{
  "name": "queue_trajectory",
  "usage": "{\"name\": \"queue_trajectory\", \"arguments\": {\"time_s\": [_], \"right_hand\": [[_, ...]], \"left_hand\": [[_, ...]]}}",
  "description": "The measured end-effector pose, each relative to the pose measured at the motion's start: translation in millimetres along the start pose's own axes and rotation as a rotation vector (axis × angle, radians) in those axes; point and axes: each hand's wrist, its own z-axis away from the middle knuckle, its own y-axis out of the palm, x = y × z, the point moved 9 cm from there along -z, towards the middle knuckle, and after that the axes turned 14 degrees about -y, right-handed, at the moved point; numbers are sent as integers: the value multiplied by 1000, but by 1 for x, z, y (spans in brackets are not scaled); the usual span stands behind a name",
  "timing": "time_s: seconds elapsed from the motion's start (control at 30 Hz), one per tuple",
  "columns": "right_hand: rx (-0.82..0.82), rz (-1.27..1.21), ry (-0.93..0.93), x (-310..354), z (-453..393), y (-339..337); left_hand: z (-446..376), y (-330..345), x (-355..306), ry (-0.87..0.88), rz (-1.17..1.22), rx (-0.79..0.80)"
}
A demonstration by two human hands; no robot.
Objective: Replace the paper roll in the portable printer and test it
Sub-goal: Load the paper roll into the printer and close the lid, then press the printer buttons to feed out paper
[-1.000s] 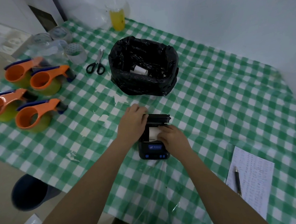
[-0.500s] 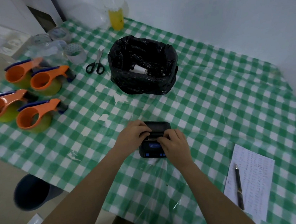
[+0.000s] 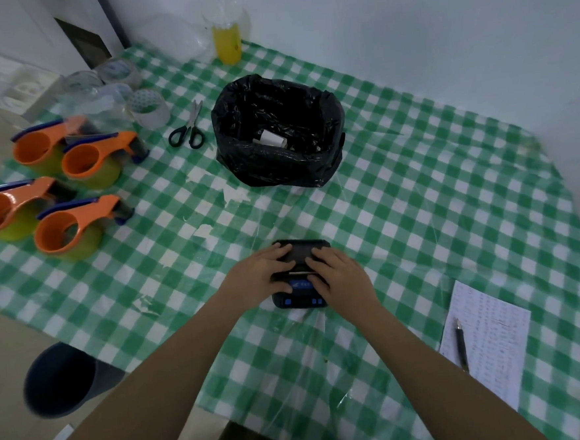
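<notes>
Hands: two. Left hand [image 3: 258, 273] and right hand [image 3: 340, 278] both lie flat on the printer [image 3: 301, 274], fingers spread and pressing its lid, gripping nothing.
Printer: one, black, under both palms on the checked tablecloth [image 3: 418, 210]. Lid down; a thin white strip of paper [image 3: 299, 273] shows at the slot between the two hands. Blue buttons on the end nearer the wrists.
Tape dispensers: four, orange [image 3: 76, 228], clustered well off to the left of the left hand, in two staggered pairs.
Tape rolls: several clear ones [image 3: 147, 108] beyond the dispensers, far left; exact count unclear, partly under clear plastic wrap.
Scissors: one pair [image 3: 188, 129], black handles, beyond the left hand, just left of the bag.
Bin bag: one black bag [image 3: 275, 131], open-mouthed, straight ahead of the fingertips and apart from them. Contents: one white roll [image 3: 271, 139] lying on its side inside.
Bottle: one with yellow liquid [image 3: 227, 45], beyond the bag at the wall.
Sheet: one written page [image 3: 485, 340] to the right of the right forearm; one pen [image 3: 461, 347] lies on its left edge.
Bucket: one dark one [image 3: 59, 378] on the floor, below the table edge left of the left forearm; inside not visible.
Obstruction: nothing lies between the hands and the printer; the hands themselves cover most of the lid.
</notes>
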Motion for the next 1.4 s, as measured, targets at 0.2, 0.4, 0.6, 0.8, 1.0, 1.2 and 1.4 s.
{"name": "queue_trajectory", "arguments": {"time_s": [0.2, 0.4, 0.6, 0.8, 1.0, 1.2, 1.4], "right_hand": [[127, -101, 85, 5, -3, 0], [240, -88, 163, 11, -1, 5], [233, -92, 169, 13, -8, -4], [32, -426, 437, -12, 23, -10], [-187, -863, 809, -8, 73, 17], [-199, -826, 851, -9, 79, 14], [-196, -797, 885, -14, 77, 12]], "left_hand": [[-1, 7, 1, -37, -59, 76], [-4, 11, -2, -57, -148, 99], [-2, 10, 0, -75, -29, 105], [22, 16, 16, -234, 541, -56], [34, 44, 27, -324, 722, -16], [34, 45, 28, -328, 656, -89], [30, 45, 27, -319, 618, -111]]}}
